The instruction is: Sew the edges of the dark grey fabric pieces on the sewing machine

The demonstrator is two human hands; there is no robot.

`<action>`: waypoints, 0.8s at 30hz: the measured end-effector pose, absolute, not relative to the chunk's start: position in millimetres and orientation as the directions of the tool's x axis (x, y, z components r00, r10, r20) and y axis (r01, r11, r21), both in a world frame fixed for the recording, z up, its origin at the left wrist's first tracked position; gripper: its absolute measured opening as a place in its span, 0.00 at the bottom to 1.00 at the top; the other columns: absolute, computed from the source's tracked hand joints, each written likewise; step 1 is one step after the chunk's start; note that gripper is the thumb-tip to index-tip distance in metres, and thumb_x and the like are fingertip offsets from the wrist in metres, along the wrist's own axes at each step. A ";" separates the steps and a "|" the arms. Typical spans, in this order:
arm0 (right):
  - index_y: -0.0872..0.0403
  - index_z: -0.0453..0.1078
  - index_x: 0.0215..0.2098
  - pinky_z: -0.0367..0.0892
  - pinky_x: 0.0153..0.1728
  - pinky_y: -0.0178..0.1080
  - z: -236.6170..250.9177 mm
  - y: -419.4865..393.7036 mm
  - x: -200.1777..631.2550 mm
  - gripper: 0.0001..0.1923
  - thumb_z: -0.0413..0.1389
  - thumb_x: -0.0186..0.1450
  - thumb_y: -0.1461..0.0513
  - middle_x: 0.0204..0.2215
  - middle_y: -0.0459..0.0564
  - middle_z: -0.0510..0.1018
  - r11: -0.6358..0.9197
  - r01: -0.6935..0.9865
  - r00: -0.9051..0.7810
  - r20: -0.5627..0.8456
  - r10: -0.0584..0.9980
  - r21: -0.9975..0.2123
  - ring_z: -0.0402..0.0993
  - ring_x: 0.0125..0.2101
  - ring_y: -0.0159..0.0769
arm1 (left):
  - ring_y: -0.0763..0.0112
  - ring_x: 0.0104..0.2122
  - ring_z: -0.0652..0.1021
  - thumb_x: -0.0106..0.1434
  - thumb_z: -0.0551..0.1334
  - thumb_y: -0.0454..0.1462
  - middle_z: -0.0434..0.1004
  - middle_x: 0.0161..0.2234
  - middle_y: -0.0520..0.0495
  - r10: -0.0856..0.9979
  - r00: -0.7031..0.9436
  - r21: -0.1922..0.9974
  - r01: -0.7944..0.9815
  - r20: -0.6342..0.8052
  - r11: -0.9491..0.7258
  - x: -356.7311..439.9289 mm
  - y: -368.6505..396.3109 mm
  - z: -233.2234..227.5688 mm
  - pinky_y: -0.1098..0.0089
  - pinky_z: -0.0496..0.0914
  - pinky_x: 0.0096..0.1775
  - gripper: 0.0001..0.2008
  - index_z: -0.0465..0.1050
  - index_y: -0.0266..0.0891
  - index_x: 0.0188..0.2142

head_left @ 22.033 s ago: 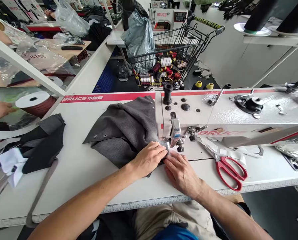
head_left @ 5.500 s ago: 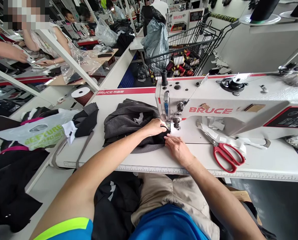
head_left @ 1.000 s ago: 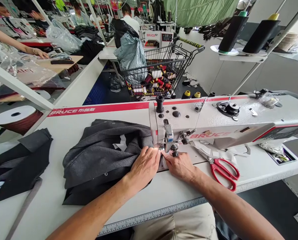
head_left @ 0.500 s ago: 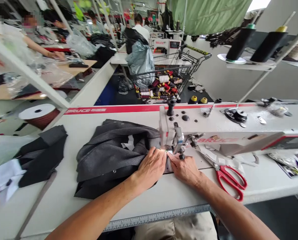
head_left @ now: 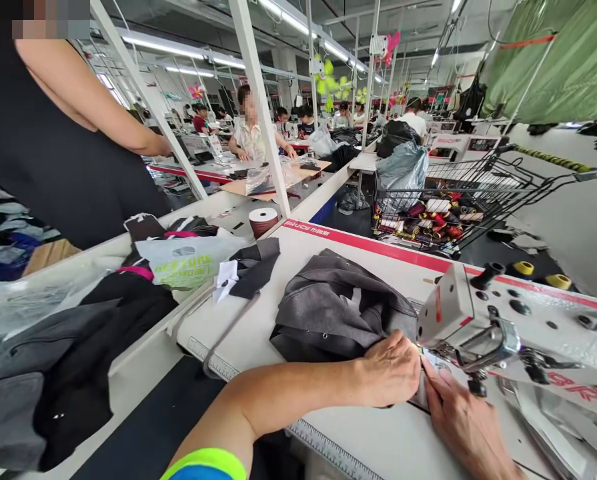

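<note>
"BRUCE" on table's red strip [head_left: 328, 233]
</note>
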State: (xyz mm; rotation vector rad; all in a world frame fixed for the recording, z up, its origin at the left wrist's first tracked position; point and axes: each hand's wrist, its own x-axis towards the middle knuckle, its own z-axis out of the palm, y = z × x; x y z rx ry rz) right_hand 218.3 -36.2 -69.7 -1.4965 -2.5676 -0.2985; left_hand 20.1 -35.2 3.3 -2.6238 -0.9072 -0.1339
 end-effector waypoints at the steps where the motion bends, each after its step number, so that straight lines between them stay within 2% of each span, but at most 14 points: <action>1: 0.42 0.68 0.57 0.63 0.15 0.34 -69.9 -36.0 218.1 0.21 0.46 0.69 0.61 0.34 0.45 0.80 0.480 0.872 -0.488 0.238 0.840 0.097 0.76 0.21 0.36 | 0.62 0.33 0.67 0.62 0.56 0.31 0.64 0.29 0.42 0.577 0.789 -0.306 0.614 0.212 -0.728 20.1 -35.2 3.1 0.60 0.57 0.37 0.06 0.71 0.29 0.33; 7: 0.42 0.67 0.58 0.64 0.16 0.35 -68.2 -35.2 216.1 0.21 0.46 0.69 0.61 0.36 0.46 0.80 0.476 0.873 -0.485 0.264 0.834 0.102 0.75 0.20 0.36 | 0.62 0.34 0.68 0.62 0.55 0.30 0.64 0.29 0.42 0.593 0.775 -0.284 0.631 0.217 -0.722 19.7 -33.9 -3.2 0.60 0.58 0.39 0.05 0.70 0.30 0.33; 11: 0.46 0.72 0.52 0.63 0.17 0.34 -63.1 -38.0 217.4 0.19 0.46 0.68 0.62 0.34 0.48 0.79 0.542 0.840 -0.510 0.381 0.771 0.027 0.74 0.21 0.34 | 0.62 0.35 0.68 0.64 0.53 0.30 0.65 0.32 0.42 0.629 0.745 -0.237 0.667 0.223 -0.706 21.2 -33.6 -8.3 0.61 0.60 0.39 0.06 0.68 0.31 0.36; 14: 0.49 0.74 0.47 0.65 0.24 0.33 -56.7 -41.2 218.5 0.18 0.46 0.66 0.66 0.36 0.50 0.78 0.674 0.736 -0.584 0.455 0.673 -0.053 0.74 0.26 0.33 | 0.61 0.38 0.69 0.66 0.52 0.31 0.67 0.35 0.41 0.664 0.720 -0.193 0.694 0.201 -0.694 21.3 -33.5 -8.7 0.61 0.62 0.40 0.07 0.68 0.31 0.38; 18: 0.52 0.70 0.51 0.68 0.33 0.36 -47.3 -45.4 213.1 0.20 0.46 0.65 0.70 0.45 0.52 0.75 0.777 0.617 -0.656 0.464 0.596 -0.125 0.73 0.36 0.37 | 0.62 0.43 0.70 0.66 0.54 0.32 0.70 0.42 0.41 0.705 0.700 -0.063 0.714 0.114 -0.698 16.8 -30.6 -1.6 0.63 0.65 0.44 0.08 0.68 0.34 0.43; 21: 0.52 0.67 0.53 0.65 0.28 0.35 -39.6 -50.1 203.7 0.20 0.47 0.66 0.70 0.41 0.52 0.76 0.765 0.630 -0.677 0.389 0.624 -0.132 0.71 0.36 0.39 | 0.64 0.46 0.70 0.62 0.58 0.32 0.71 0.46 0.43 0.714 0.699 0.013 0.714 0.040 -0.700 13.5 -25.0 5.8 0.67 0.66 0.46 0.12 0.68 0.37 0.46; 24: 0.52 0.71 0.43 0.62 0.24 0.36 -33.3 -54.8 195.7 0.10 0.52 0.65 0.68 0.35 0.51 0.75 0.716 0.687 -0.648 0.345 0.679 -0.121 0.69 0.34 0.41 | 0.65 0.47 0.72 0.61 0.60 0.31 0.72 0.46 0.45 0.705 0.710 0.024 0.704 0.000 -0.709 14.4 -18.7 11.4 0.69 0.67 0.47 0.13 0.69 0.38 0.46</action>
